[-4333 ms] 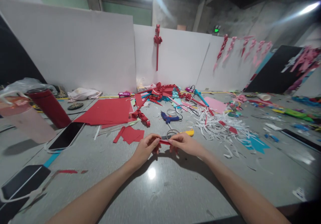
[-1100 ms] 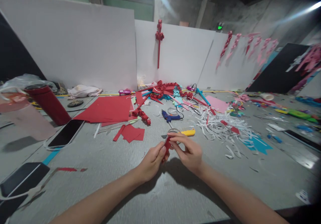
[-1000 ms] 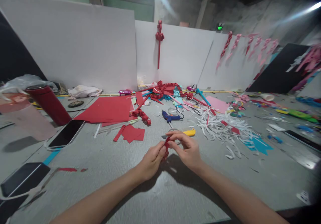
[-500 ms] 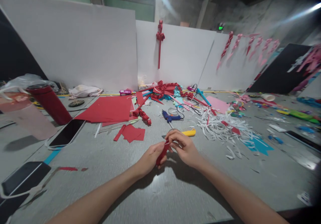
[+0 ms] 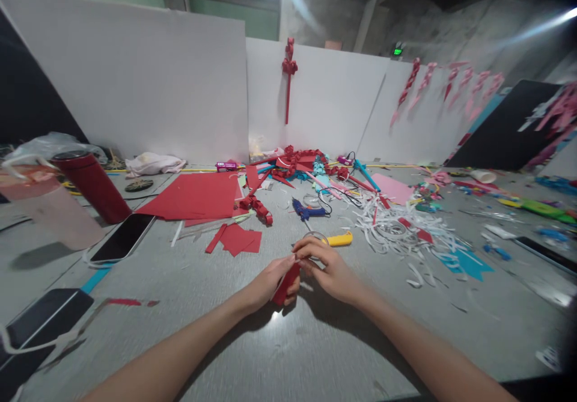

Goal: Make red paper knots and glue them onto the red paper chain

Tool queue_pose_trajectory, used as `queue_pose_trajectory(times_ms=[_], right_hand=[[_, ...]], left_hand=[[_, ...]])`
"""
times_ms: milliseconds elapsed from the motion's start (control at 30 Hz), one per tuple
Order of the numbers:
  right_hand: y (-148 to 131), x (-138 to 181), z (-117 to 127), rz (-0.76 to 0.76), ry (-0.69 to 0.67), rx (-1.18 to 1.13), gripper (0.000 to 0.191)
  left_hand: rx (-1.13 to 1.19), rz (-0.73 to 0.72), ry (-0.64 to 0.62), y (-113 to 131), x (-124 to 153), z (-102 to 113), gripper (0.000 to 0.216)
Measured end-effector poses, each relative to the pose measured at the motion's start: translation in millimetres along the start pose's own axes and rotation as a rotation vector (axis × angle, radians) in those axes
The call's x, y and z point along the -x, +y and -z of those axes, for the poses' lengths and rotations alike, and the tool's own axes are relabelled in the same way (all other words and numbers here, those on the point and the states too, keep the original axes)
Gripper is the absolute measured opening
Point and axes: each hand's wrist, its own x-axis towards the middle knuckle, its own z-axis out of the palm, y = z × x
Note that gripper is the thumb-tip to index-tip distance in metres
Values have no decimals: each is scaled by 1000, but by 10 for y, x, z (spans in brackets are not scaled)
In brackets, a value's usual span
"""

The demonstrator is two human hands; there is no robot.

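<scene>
"Head view: how should we handle this red paper strip (image 5: 283,288) well?"

"We'd do best letting our left hand (image 5: 265,285) steady it, thumb over and fingers beneath, while our right hand (image 5: 332,271) does the fine work at the far end. Light, even pressure should spare it stray creases."

"Are both sets of fingers gripping?"

"Left ones hold its body; right ones are closed in a pinch at its far end, though we can't see the exact contact."

"And its look?"

"Red, narrow, flat-faced, slanting near-left to far-right. We have it raised above the grey surface (image 5: 288,360), nearer than the yellow handle (image 5: 341,240)."
</scene>
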Motion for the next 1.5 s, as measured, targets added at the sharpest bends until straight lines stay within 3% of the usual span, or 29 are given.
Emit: queue_pose_trajectory(times_ms=[200,400,567,667,900,1067,1367,1500], right_hand=[[-36,5,44,-1,-77,-9,20],[-133,4,164,20,-167,-18,10],[-93,-8,172,-11,-167,-4,24],[-8,-15,77,-119,-109,-17,33],[162,8,-91,-342,78,-303,27],[216,2,-80,-372,157,-281,32],[469,0,-9,-350,400,-182,28],[385,27,-58,-206,484,188,22]], left_hand=[[-22,7,37,33,14,-4,55],[-201,29,109,102,17,-2,60],[-452,-132,161,68,-28,37,54],[-503,-185,173,45,-46,62,44],[-519,-175,230,71,-46,78,40],[-547,-225,447,51,-82,103,27],[-476,-359,704,44,-80,216,28],[-570,-340,727,25,-57,162,35]])
